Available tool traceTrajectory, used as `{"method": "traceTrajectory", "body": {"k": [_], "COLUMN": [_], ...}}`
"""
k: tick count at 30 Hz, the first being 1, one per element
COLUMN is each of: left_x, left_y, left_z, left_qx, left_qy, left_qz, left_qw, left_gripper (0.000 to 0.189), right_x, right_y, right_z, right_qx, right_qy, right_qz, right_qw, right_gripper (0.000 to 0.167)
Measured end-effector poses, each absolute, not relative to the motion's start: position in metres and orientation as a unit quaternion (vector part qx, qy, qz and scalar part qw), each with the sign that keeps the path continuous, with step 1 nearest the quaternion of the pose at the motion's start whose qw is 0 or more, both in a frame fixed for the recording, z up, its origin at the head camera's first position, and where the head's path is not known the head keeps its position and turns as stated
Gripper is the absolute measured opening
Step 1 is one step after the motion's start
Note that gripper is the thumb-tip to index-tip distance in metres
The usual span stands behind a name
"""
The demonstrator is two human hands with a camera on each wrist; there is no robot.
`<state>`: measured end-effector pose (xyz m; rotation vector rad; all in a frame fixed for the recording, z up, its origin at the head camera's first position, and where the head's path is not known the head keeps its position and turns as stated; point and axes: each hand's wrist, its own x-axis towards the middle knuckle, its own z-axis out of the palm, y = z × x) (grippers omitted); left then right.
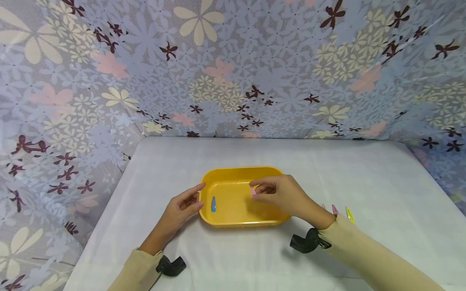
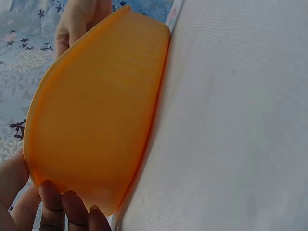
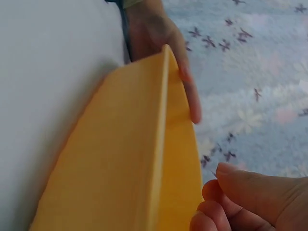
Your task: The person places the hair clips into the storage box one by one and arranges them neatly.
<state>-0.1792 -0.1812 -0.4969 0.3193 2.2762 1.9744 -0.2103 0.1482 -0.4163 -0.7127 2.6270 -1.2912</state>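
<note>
right hand (image 1: 284, 196) pinches small slim pink hair clip (image 1: 253, 191) over yellow oblong plastic tray (image 1: 233, 210); left hand (image 1: 176, 211), fingers spread, touches tray's left end. weak fingertip pinch could drop clip; hard push could slide tray.

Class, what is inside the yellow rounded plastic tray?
A blue teardrop-shaped clip lies near its left end. The right hand, pinching a small pink clip, hides some of the right side.

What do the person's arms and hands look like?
The left hand and right hand are bare. Long, plain beige sleeves cover the forearms, and at each wrist there's a curved black gadget sticking out.
</note>
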Motion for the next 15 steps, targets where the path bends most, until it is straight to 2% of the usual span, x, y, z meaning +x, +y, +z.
{"method": "traceTrajectory", "body": {"k": [9, 15], "left_x": [-0.18, -0.18], "left_y": [-0.182, -0.182], "left_z": [-0.499, -0.498], "left_qx": [0.106, 0.097], "left_qy": [0.745, 0.748], "left_qz": [0.656, 0.654], "left_qw": [0.058, 0.063], "left_gripper": [0.053, 0.053], "right_x": [-0.217, -0.22], "right_y": [0.109, 0.088], "right_z": [-0.424, -0.43], "right_qx": [-0.282, -0.268], "right_qy": [0.866, 0.864], "right_qz": [-0.406, -0.411], "right_qw": [0.076, 0.115], "right_gripper": [0.028, 0.029]}}
